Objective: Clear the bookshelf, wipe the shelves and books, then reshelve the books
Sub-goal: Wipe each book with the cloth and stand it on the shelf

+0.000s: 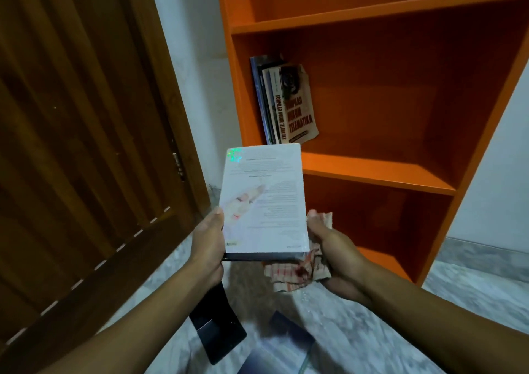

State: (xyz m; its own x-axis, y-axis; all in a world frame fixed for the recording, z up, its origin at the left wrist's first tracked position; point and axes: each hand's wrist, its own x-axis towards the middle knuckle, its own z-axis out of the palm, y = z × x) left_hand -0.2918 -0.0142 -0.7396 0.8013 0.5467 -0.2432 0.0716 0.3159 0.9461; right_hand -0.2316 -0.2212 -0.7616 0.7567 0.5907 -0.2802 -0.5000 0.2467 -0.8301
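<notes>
Clearly "KOMPILASI HUKUM TELEMATIKA" on shelved book (299, 107); left hand (207, 237) gripping white book (264, 199), right hand (333, 247) clutching cloth (297, 273).

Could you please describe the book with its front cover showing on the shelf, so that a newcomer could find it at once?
Find the orange bookshelf and look at its middle shelf, where a few books stand at the left end. The one you want is the rightmost book, leaning on the others. Only it shows a brownish front cover with large dark red lettering; its neighbours show just spines.
</notes>
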